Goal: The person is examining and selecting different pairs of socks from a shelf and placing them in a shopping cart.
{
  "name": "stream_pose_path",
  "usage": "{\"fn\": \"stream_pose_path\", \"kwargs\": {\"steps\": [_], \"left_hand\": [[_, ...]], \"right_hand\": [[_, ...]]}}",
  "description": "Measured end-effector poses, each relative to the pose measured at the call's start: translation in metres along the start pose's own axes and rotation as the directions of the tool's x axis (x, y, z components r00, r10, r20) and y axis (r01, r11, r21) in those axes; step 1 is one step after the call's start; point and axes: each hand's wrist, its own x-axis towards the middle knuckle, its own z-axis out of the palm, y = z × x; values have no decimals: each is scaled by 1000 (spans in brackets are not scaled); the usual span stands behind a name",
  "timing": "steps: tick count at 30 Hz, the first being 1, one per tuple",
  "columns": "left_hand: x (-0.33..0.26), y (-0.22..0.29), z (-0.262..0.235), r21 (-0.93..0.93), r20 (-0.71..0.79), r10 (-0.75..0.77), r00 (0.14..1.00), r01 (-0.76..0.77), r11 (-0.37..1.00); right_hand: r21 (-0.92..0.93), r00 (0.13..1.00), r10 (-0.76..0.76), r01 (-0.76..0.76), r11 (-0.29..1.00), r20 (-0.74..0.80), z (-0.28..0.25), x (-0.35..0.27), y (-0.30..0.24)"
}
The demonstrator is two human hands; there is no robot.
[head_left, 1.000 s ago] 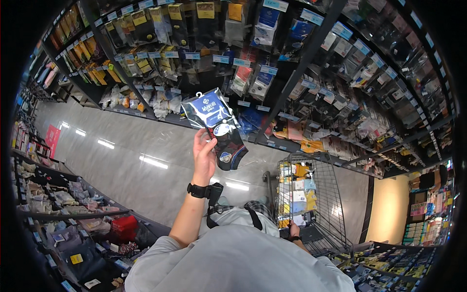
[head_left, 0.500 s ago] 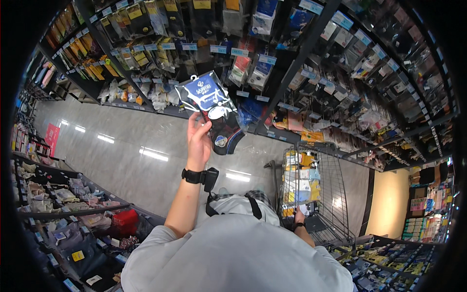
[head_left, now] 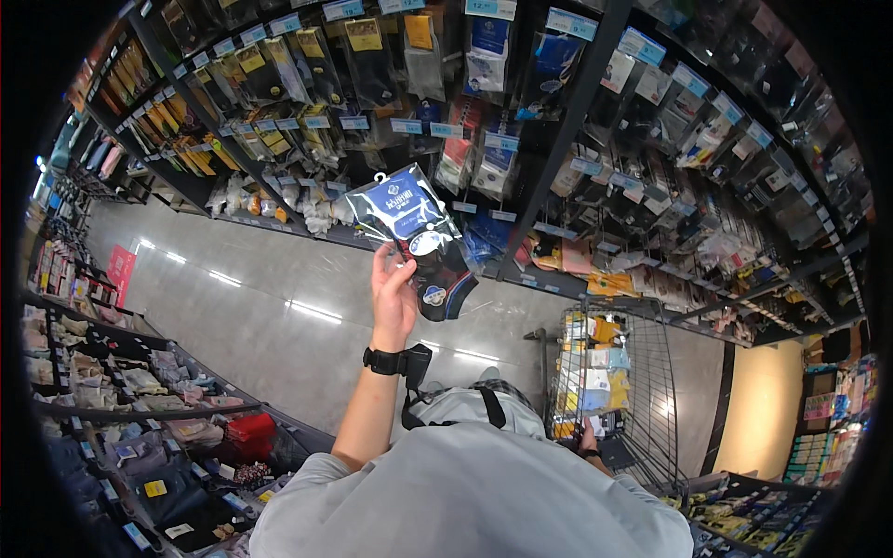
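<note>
My left hand (head_left: 394, 293) is closed on the lower edge of a pack of socks (head_left: 402, 206), thumb in front. The pack is clear plastic with a blue header card and a white hanger hook. Below the card hang dark socks with a round badge and a blue and red stripe. Low on the right, my right hand (head_left: 588, 437) is at the near left side of a wire shopping cart (head_left: 651, 372), its fingers closed beside a small white piece. What exactly they grip is too small to make out.
Dark shelving (head_left: 558, 158) with hanging packs and blue price tags spans the far side and right. Yellow, white and blue packages (head_left: 595, 372) lie in the cart. A bin display (head_left: 177, 428) of folded clothing stands at left. Grey shiny floor (head_left: 242, 288) lies between.
The pack in my left hand shows slightly lower and to the right, and the shelves and cart have shifted in view too. Both hands keep much the same pose.
</note>
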Motion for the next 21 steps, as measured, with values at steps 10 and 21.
{"fn": "stream_pose_path", "kwargs": {"steps": [10, 21], "left_hand": [[23, -34, 36, 69, -28, 5, 1000, -3, 998], [34, -48, 46, 98, -51, -9, 999, 14, 995]], "right_hand": [[-98, 980, -48, 30, 995, -191, -11, 27, -62], [-159, 898, -26, -49, 986, -439, -55, 115, -81]]}}
